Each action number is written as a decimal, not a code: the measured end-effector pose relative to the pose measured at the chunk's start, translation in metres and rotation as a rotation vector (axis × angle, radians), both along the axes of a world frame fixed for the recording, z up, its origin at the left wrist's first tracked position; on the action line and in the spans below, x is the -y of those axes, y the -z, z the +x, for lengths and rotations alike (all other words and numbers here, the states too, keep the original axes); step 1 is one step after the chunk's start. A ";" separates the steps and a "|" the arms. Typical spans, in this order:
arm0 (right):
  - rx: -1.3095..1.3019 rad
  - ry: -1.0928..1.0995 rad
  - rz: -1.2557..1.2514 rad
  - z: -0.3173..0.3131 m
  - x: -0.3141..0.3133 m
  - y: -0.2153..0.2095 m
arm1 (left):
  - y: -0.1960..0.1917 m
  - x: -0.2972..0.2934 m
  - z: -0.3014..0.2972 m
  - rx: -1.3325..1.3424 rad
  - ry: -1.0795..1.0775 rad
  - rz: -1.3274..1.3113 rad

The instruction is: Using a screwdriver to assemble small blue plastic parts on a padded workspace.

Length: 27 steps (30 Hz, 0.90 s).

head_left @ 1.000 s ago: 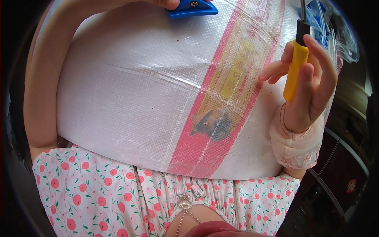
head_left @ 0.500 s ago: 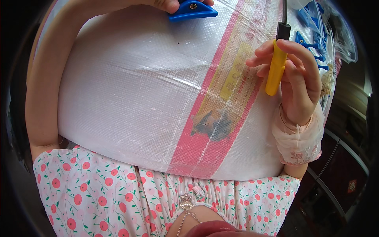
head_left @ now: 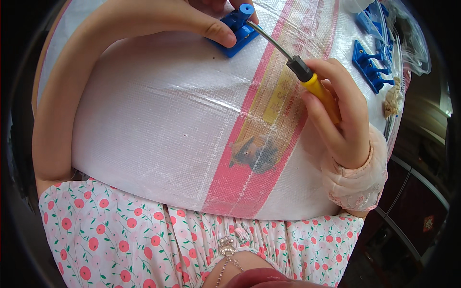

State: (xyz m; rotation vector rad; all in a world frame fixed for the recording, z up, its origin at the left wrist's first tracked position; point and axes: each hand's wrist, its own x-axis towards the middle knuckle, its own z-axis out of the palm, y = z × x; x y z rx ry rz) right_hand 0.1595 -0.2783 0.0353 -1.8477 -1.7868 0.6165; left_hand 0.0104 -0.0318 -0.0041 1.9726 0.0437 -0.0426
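Observation:
At the top of the head view, my left hand (head_left: 218, 29) grips a blue plastic part (head_left: 240, 36) with a flat base and a round post. My right hand (head_left: 343, 105) is closed around the yellow handle of a screwdriver (head_left: 322, 96), its black collar and bent-looking metal shaft pointing up and left. The shaft's tip meets the blue part beside its round post; whether it sits on a screw I cannot tell. Part of my left hand is cut off by the upper edge.
A white woven sheet (head_left: 144, 115) with a pink and yellow stripe covers the table. To the right lie another blue plastic piece with prongs (head_left: 370, 67), clear plastic bags (head_left: 410, 41) with more blue pieces, and a tan crumpled bit (head_left: 393, 101) by the table's edge.
My right hand has turned the screwdriver from upright to slanting left, its tip now at the blue part. My left hand has come lower and tilted the part, so its post shows.

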 end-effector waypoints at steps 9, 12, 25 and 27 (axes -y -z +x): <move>0.119 0.019 0.005 0.002 -0.005 -0.004 | 0.007 0.004 -0.004 0.164 0.030 0.108; 0.133 -0.013 0.008 0.004 -0.005 -0.002 | -0.003 0.010 -0.005 0.145 0.038 0.197; 0.093 -0.038 -0.038 0.005 -0.004 -0.006 | -0.001 0.008 -0.006 0.139 0.035 0.130; 0.121 -0.056 -0.018 0.005 -0.005 -0.006 | 0.011 0.002 -0.004 0.145 0.038 0.072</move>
